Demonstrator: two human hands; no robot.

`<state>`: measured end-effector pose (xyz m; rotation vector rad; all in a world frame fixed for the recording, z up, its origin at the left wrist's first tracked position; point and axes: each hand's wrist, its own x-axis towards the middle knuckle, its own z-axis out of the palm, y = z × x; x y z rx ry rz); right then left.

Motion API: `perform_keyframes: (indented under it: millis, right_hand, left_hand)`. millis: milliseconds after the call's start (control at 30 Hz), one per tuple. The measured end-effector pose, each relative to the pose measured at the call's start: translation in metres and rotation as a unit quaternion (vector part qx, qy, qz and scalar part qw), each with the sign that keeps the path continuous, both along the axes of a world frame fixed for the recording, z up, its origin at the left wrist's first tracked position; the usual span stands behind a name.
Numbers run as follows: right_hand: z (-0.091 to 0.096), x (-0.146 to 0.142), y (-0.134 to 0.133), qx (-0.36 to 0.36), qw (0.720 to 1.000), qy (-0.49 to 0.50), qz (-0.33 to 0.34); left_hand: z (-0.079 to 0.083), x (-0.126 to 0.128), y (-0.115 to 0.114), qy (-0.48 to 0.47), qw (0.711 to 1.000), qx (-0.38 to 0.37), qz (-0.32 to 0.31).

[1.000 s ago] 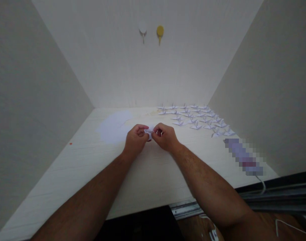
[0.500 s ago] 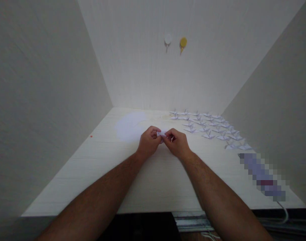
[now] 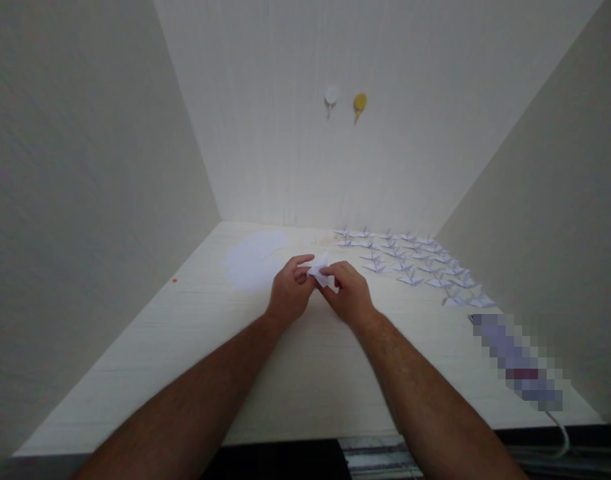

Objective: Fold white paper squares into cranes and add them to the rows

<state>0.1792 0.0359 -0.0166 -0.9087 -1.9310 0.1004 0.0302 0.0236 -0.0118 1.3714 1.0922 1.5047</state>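
Observation:
Above the middle of the pale table [image 3: 305, 373], a small piece of folded white paper [image 3: 317, 272] is between my two hands. My right hand [image 3: 352, 292] pinches it from the right with thumb and fingertips. From the left, my left hand [image 3: 289, 293] grips its lower left edge, the index finger stretched out above it. The folds are too small to make out fully. To the right stand several white paper cranes [image 3: 409, 280] in rows.
White paper [image 3: 255, 257] lies at the back left of the table. A blurred-out long object [image 3: 515, 360] with a white cord [image 3: 560, 430] is at the right. A white hook [image 3: 331, 97] and a yellow hook [image 3: 360, 102] are on the back wall [image 3: 285, 147]; side walls flank the table.
The folded paper has turned and shows a wider, pointed shape. My left index finger has lifted off it. The whole view has shifted slightly.

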Motion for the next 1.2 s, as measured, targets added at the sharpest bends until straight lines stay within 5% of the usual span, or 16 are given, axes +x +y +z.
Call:
perform_keyframes:
  millis: [633,867,1200]
  right_hand:
    - [0.0004,-0.004,-0.0019,0.087,0.979,-0.145,-0.114]
    - [0.0056,-0.0071,-0.0041,0.12,0.969,-0.171,-0.13]
    - [0.0074,-0.0037,-0.0027,0.114,0.975,-0.15,-0.121]
  left_hand:
    - [-0.003,0.0022,0.0016,-0.006,1.0,-0.02,-0.023]
    - [-0.002,0.002,0.0001,0.036,0.999,-0.021,0.007]
    - [0.0007,0.0027,-0.0025,0.005,0.999,-0.005,-0.052]
